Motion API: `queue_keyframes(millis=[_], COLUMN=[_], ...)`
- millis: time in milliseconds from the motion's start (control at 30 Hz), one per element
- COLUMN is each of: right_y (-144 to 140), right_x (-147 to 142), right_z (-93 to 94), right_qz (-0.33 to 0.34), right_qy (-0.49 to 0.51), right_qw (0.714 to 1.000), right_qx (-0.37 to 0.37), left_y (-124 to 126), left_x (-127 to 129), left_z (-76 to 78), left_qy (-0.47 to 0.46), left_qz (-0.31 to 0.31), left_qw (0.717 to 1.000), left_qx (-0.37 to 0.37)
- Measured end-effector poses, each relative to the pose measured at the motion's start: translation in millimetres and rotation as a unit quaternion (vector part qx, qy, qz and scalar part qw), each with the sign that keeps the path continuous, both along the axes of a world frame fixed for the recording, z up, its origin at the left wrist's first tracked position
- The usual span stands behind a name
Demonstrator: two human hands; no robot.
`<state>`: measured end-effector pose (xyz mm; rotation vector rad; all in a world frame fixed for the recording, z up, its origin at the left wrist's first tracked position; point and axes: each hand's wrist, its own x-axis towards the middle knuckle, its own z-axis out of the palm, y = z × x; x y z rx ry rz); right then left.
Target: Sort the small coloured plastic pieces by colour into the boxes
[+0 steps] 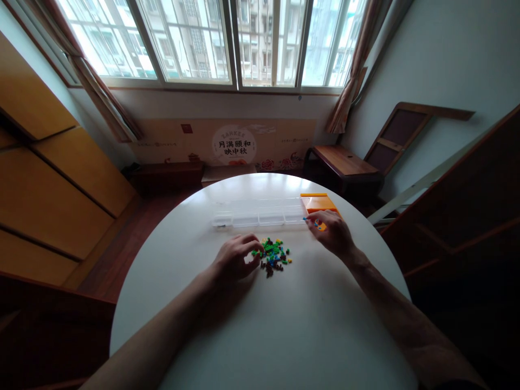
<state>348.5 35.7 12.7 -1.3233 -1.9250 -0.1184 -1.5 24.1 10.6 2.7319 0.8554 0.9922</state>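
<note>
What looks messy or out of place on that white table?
Only the small coloured bricks: they lie loose in a heap on the round table, outside the clear compartment box beyond them. The left hand touches the heap's edge; the right hand rests by the orange lid. Nothing looks damaged.

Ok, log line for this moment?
left hand: touching brick pile | right hand: pinching blue piece by clear organizer | orange lid behind

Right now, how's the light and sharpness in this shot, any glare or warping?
Head view: bright window backlights the room, nearly washed out; the round table reflects it softly, corners stay dark. Wide lens bends the walls and window frame. The small bricks by the left hand and the right hand look tiny and soft.
</note>
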Motion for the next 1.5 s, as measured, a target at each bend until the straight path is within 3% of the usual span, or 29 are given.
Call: queue_keyframes(millis=[167,300,367,467,567,667,833,1167,1500], right_y=[12.2,12.1,9.5,2.3,-8.4,-18.7,-26.2,-25.0,-23.8], right_x=[32.7,33.8,26.9,9.4,-12.6,-32.6,-48.0,-42.8,-43.0], right_z=[-9.4,-10.3,-7.1,-0.9,2.6,2.7,2.1,0.7,3.5], right_qz=[-0.146,-0.174,-0.137,0.014,0.172,0.247,0.274,0.282,0.284], right_qy=[-0.021,-0.053,-0.051,-0.047,-0.037,-0.043,-0.071,-0.067,-0.083], right_qw=[0.988,0.982,0.989,0.998,0.983,0.965,0.953,0.951,0.95], right_qx=[-0.048,-0.049,-0.036,-0.039,-0.059,-0.08,-0.103,-0.111,-0.104], left_y=[5.2,9.4,9.8,8.0,6.0,5.4,5.8,3.8,6.3], left_x=[-17.5,-28.0,-29.5,-28.6,-27.3,-27.1,-27.5,-26.1,-27.4], left_z=[9.7,17.0,19.5,22.1,23.7,24.2,22.0,19.8,19.9], left_qy=[0.044,0.055,0.059,0.064,0.063,0.061,0.068,0.076,0.078], left_qz=[0.016,-0.012,-0.029,-0.053,-0.074,-0.076,-0.08,-0.077,-0.088], left_qw=[0.998,0.994,0.992,0.988,0.983,0.981,0.978,0.982,0.977], left_qx=[-0.04,-0.089,-0.107,-0.13,-0.154,-0.169,-0.181,-0.154,-0.179])
